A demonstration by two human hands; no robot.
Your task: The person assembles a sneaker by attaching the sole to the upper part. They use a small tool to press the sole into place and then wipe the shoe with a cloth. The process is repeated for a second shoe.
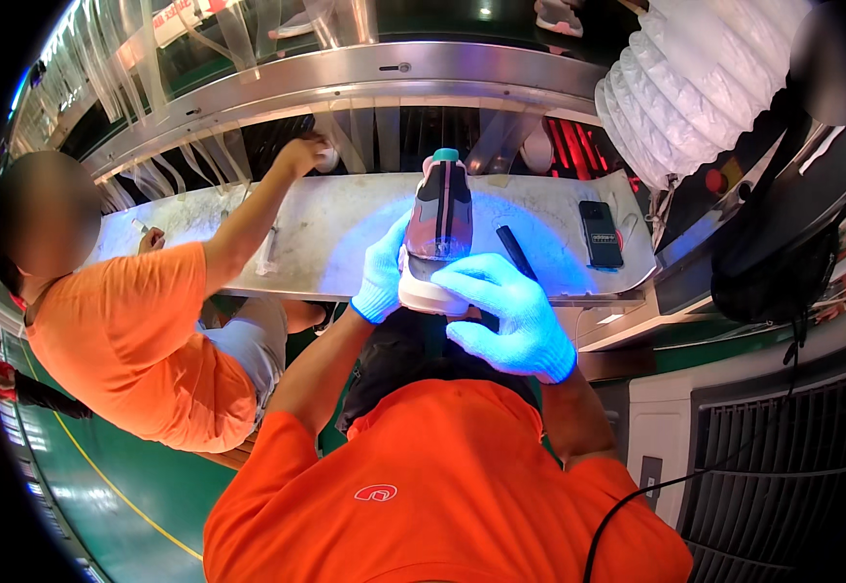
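Observation:
A grey, brown and black sneaker [442, 214] with a white sole [428, 293] is held over the near edge of the bench. A teal piece [445, 154] sticks out at its far end. My left hand [382, 275], in a white knit glove lit blue, grips the shoe's left side; some of its fingers are hidden behind it. My right hand [512, 316], gloved the same way, has its fingers pressed against the right side of the sole. A dark stick-shaped tool [517, 253] lies on the bench beyond my right hand.
The pale bench [311, 223] is lit by a blue pool of light. A black phone [601, 235] lies at its right. Left of me, a co-worker in orange [141, 330] reaches toward a shoe [327, 156] under the metal rail [345, 80]. A white ribbed duct [695, 83] hangs at upper right.

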